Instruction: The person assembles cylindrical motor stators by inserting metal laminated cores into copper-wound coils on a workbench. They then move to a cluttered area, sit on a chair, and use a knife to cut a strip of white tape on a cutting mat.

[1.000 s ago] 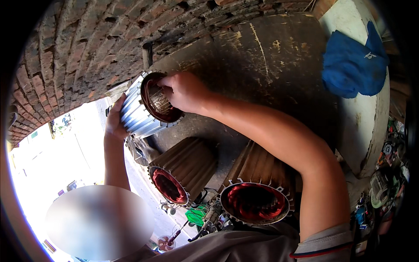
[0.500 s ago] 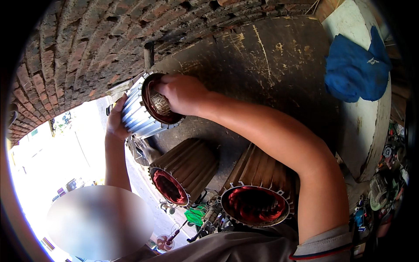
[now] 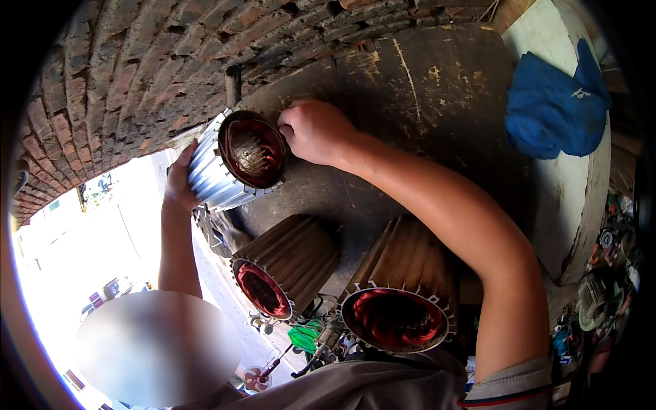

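Note:
A silver finned motor stator (image 3: 213,164) lies tilted at the left end of the dark worktop, its round opening toward me with dark red windings inside. My left hand (image 3: 182,179) grips its outer left side, fingers against the fins. Just right of the opening is my right hand (image 3: 313,131), its fingers curled closed and apart from the windings; whatever they pinch, if anything, is hidden. Nearer to me lie two brown finned stators, a smaller one (image 3: 301,251) and a larger one (image 3: 410,263), both with red windings showing in their open ends.
A rough brick wall (image 3: 150,75) runs along the far left side of the scratched worktop (image 3: 444,89). At right, a blue cloth (image 3: 557,106) hangs over a white board (image 3: 581,198). Cluttered parts (image 3: 598,301) lie beyond it; a small fan (image 3: 257,378) stands below at the front.
My right hand has come out of the silver stator's opening and moved right, uncovering the windings. The left hand still holds the stator, which has turned slightly.

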Action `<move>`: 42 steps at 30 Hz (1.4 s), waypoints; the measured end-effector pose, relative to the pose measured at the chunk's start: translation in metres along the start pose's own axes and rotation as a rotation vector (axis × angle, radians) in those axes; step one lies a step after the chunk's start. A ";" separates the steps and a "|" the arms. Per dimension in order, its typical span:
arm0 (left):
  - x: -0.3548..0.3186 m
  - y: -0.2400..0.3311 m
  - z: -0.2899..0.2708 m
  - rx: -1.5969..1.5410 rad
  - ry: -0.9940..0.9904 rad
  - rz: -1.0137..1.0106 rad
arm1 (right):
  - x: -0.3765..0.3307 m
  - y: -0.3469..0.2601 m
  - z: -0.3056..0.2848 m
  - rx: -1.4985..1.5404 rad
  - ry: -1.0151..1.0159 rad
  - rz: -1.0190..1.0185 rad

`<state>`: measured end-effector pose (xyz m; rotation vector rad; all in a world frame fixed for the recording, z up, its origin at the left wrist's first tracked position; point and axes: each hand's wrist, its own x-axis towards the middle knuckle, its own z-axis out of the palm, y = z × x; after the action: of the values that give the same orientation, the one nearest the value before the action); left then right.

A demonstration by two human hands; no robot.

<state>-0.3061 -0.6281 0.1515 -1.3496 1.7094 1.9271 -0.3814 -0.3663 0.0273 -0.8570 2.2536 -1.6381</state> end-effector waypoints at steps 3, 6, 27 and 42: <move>0.002 0.006 0.004 0.010 -0.033 -0.020 | -0.002 0.003 -0.004 -0.012 -0.058 0.047; 0.002 0.006 0.004 -0.008 -0.045 -0.034 | -0.005 0.002 -0.009 0.039 -0.155 0.128; -0.010 -0.015 -0.003 -0.114 -0.005 -0.005 | -0.023 -0.009 0.043 0.473 -0.011 0.498; -0.016 -0.014 0.008 -0.114 0.003 0.002 | -0.023 -0.032 0.019 0.872 -0.199 0.778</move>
<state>-0.2917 -0.6111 0.1534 -1.3902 1.6256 2.0526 -0.3428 -0.3745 0.0465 0.0813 1.2247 -1.7235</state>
